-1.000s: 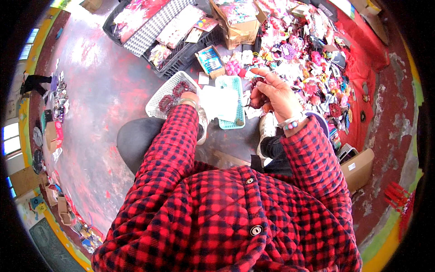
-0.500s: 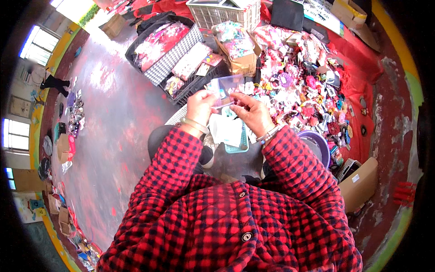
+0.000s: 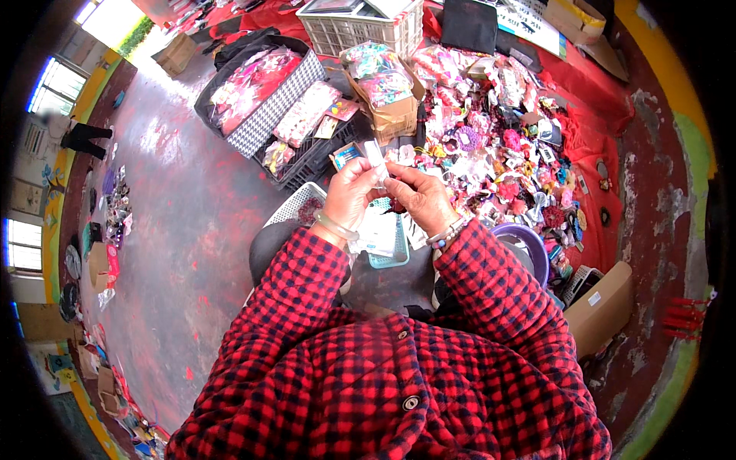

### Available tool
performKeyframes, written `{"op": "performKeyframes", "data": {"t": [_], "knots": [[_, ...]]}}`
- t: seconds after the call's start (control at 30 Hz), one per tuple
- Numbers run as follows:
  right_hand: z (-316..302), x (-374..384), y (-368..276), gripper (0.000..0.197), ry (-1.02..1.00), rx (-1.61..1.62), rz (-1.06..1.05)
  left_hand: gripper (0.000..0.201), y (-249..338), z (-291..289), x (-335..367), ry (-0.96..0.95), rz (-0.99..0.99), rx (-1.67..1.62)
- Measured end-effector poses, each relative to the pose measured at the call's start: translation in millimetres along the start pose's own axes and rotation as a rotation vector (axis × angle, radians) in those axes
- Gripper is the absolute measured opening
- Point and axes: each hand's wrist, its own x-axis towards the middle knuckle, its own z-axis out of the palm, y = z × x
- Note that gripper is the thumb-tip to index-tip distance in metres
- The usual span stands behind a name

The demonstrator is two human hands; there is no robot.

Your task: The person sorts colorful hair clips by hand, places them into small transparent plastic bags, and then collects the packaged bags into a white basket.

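Note:
My left hand (image 3: 346, 196) and my right hand (image 3: 426, 202) meet in front of me with thumbs and fingertips pinched. Between them stands a narrow white strip (image 3: 373, 153) that looks like thin plastic; its lower end is hidden by my fingers. Both hands seem closed on it. Below them is a small teal basket (image 3: 400, 249) with a white packet (image 3: 376, 234) lying on it. Left of the basket, partly behind my left wrist, sits a white perforated basket (image 3: 287, 205) with something dark red inside. A blue-and-orange flat package (image 3: 345, 156) shows just behind my left fingers.
A heap of hair accessories (image 3: 498, 153) covers the red cloth (image 3: 590, 123) at right. A purple basin (image 3: 541, 253) and a cardboard piece (image 3: 606, 307) lie near my right arm. Ahead are a black crate (image 3: 307, 167), a checked box (image 3: 268, 119), a carton (image 3: 395, 115) and a grey crate (image 3: 364, 31).
The clear plastic bag spread between my hands is no longer seen spread out; a narrow white strip shows there instead. My hands have drawn closer together. The view has shifted slightly.

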Motion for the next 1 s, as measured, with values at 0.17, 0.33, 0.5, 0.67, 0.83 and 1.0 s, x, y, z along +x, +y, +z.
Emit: {"op": "performKeyframes", "data": {"t": [0.17,0.33,0.5,0.67,0.83,1.0], "knots": [[-4.5,6.6,15.4,0.028,0.016,0.024,-0.041,0.010,0.5,-4.7,2.1,-0.046,0.026,-0.010],[-3.0,5.9,11.6,0.023,0.031,0.023,-0.025,0.008,-2.2,-10.5,2.9,-0.043,0.034,0.006],[-7.8,8.5,12.9,0.017,0.066,0.201,0.047,0.003,1.4,-6.5,2.8,0.017,0.046,0.008],[-19.2,8.8,-1.6,0.011,0.109,0.336,0.145,0.002,10.0,-21.0,5.4,0.048,0.097,0.127],[-29.0,11.6,-1.4,0.012,0.165,0.318,0.169,0.003,19.7,-22.2,4.2,0.181,0.101,0.104],[-31.3,10.8,-3.5,0.011,0.158,0.313,0.158,0.003,16.9,-34.3,6.9,0.151,0.123,0.050]]}}
